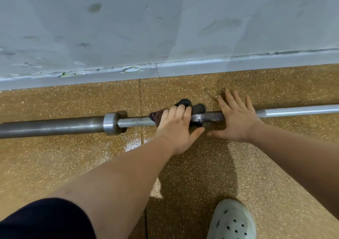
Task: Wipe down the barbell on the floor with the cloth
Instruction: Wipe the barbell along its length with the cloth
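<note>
Long steel barbell [135,122] lying flat on speckled ochre floor [73,156], running from nine o'clock to three o'clock, parallel to scuffed grey wall [165,27] at twelve. Dull thick sleeve at nine, bright round collar [109,122] beside it, knurled shaft at centre, smooth polished shaft toward three. Dark crumpled cloth [185,104] bunched over the shaft at centre, pinned under left hand [176,128], fingers curled down on it. Right hand [236,121] just beside, at two o'clock from it, flat and spread across the knurling, gripping nothing. Pale perforated clog [232,220] at five o'clock. Dark fabric at seven.
</note>
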